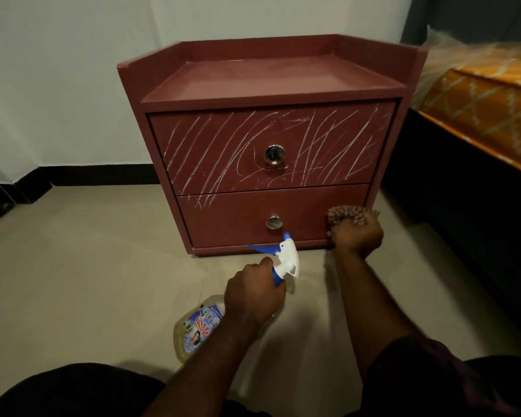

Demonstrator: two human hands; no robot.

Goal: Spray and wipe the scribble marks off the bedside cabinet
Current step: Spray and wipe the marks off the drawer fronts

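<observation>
One pale tiled floor [88,251] fills the lower view, meeting one white wall [57,85] with a dark skirting strip. One bed [487,109] with an orange patterned mattress stands at the right edge.

One dark red bedside cabinet [271,76] sits on the floor against the wall, just beside the bed. It has a raised rim round its top and two drawers, both closed. The upper drawer [223,164] is crossed almost from side to side by white scribble marks [328,136], mostly slanted strokes. The lower drawer [229,221] carries only one small patch of marks [205,200] near its top left corner.

Two bare forearms reach forward from the bottom of the view, well apart. One spray bottle [199,323], clear with a printed label, is tilted in the air in front of the cabinet, with its white and blue trigger head [288,257] aimed at the lower drawer. The left hand [253,293] is curled tightly round the bottle's neck, knuckles up. The right hand [358,236] is fisted round one brown tufted cloth [343,216], pressing it against the right end of the lower drawer's front, near the cabinet's bottom corner.

Two round silver knobs, one [274,154] centred on the upper drawer and one [274,222] on the lower, sit in line above the nozzle.
</observation>
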